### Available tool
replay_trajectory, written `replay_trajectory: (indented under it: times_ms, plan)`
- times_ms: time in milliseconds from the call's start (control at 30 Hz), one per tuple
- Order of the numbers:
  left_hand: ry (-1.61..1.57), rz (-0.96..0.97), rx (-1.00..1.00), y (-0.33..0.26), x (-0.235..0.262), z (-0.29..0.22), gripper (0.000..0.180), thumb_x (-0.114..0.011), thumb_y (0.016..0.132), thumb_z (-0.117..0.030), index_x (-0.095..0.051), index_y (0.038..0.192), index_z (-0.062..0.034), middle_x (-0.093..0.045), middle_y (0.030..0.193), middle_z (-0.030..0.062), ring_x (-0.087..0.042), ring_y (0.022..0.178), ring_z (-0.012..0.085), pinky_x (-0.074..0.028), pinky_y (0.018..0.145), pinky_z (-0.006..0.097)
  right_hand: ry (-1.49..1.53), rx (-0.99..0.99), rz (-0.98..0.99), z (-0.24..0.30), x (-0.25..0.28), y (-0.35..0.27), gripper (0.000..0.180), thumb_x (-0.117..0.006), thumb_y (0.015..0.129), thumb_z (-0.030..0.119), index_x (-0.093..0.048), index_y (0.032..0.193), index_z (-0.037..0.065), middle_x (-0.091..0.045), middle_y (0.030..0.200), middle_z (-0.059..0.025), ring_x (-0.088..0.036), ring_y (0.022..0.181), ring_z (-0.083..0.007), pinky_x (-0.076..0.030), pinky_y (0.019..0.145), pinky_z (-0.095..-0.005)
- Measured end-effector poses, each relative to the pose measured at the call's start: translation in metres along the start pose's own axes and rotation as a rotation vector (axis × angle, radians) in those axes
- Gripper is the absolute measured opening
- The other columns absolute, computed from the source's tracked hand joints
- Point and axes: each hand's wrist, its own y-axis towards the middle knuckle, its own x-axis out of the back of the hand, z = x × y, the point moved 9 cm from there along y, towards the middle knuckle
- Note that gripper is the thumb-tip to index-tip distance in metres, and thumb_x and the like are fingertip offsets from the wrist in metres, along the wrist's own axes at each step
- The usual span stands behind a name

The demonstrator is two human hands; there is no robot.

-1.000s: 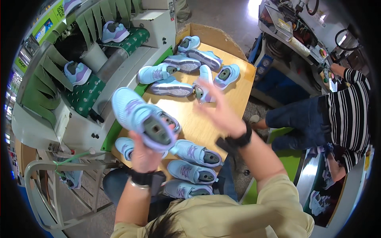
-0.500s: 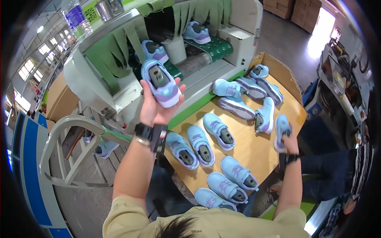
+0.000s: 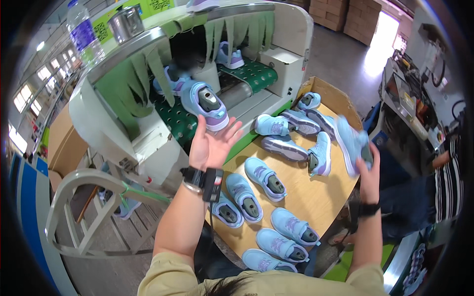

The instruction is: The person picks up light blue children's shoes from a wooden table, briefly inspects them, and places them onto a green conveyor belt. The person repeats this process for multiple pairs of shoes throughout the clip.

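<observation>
My left hand (image 3: 212,148) is palm up with its fingers spread, just below the heel of a light blue and purple shoe (image 3: 203,104) at the machine mouth. That shoe has a dark insert in its opening and is over the green perforated belt (image 3: 181,119); whether it touches my fingertips I cannot tell. On the right, my right hand (image 3: 369,175) grips another light blue shoe (image 3: 349,144) by its heel end, raised above the table edge and blurred by motion. Several matching shoes (image 3: 265,178) lie on the tan tabletop (image 3: 301,190).
Green strip curtains (image 3: 119,89) hang over the machine mouth, with two more shoes (image 3: 229,55) inside on the belt. A bottle (image 3: 85,34) and a metal cup (image 3: 126,22) stand on top. At left is a curved metal rail (image 3: 57,212). A person in striped clothing (image 3: 448,192) is at right.
The shoe in my left hand has moved forward over the belt, and my fingers have opened from it. My right hand has lifted its shoe up from the table.
</observation>
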Motion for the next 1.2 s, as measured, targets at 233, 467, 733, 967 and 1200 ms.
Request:
replay_trajectory:
  times_ms: [233, 467, 733, 967, 1200]
  plan:
    - [0.282, -0.048, -0.040, -0.012, 0.009, -0.017, 0.054, -0.049, 0.103, -0.036, -0.042, 0.140, 0.0028, -0.046, 0.145, 0.0221, -0.044, 0.136, 0.0323, -0.037, 0.112, 0.049, -0.080, 0.241, 0.300, 0.110, -0.223, 0.168, 0.067, -0.077, 0.081, 0.032, -0.049, 0.139, 0.010, -0.057, 0.132, -0.0164, -0.062, 0.111, -0.0261, -0.050, 0.094, -0.0366]
    - [0.284, 0.007, 0.063, -0.029, -0.006, -0.001, 0.056, -0.050, 0.102, -0.032, -0.037, 0.141, 0.0046, -0.040, 0.151, 0.0205, -0.039, 0.140, 0.0321, -0.033, 0.115, 0.048, -0.250, 0.353, 0.248, 0.069, -0.286, 0.209, 0.061, -0.066, 0.086, 0.015, -0.048, 0.144, 0.015, -0.061, 0.129, -0.0211, -0.057, 0.120, -0.0357, -0.044, 0.102, -0.0386]
    - [0.427, -0.092, 0.227, -0.154, 0.037, 0.044, 0.056, -0.043, 0.103, -0.032, -0.032, 0.150, -0.0032, -0.035, 0.155, 0.0178, -0.038, 0.140, 0.0318, -0.033, 0.115, 0.046, -0.214, -0.004, 0.628, 0.027, -0.104, 0.043, 0.041, -0.065, 0.095, 0.028, -0.062, 0.125, 0.000, -0.068, 0.114, -0.0088, -0.063, 0.104, -0.0151, -0.049, 0.092, -0.0302]
    - [0.395, -0.257, 0.301, -0.196, 0.069, 0.090, 0.053, -0.045, 0.103, -0.033, -0.038, 0.146, -0.0036, -0.043, 0.149, 0.0191, -0.048, 0.131, 0.0329, -0.038, 0.111, 0.048, -0.544, -0.196, 0.140, -0.135, -0.096, -0.024, 0.096, -0.083, 0.075, 0.039, -0.034, 0.148, 0.002, -0.045, 0.143, -0.0274, -0.053, 0.125, -0.0375, -0.045, 0.102, -0.0412]
    - [0.578, -0.305, 0.383, -0.221, 0.057, 0.094, 0.051, -0.042, 0.104, -0.034, -0.039, 0.146, -0.0059, -0.047, 0.146, 0.0164, -0.049, 0.130, 0.0318, -0.039, 0.109, 0.046, -0.207, -0.145, 0.125, -0.130, -0.057, -0.077, 0.091, -0.082, 0.075, 0.028, -0.033, 0.148, 0.005, -0.052, 0.129, -0.0223, -0.056, 0.118, -0.0334, -0.046, 0.098, -0.0398]
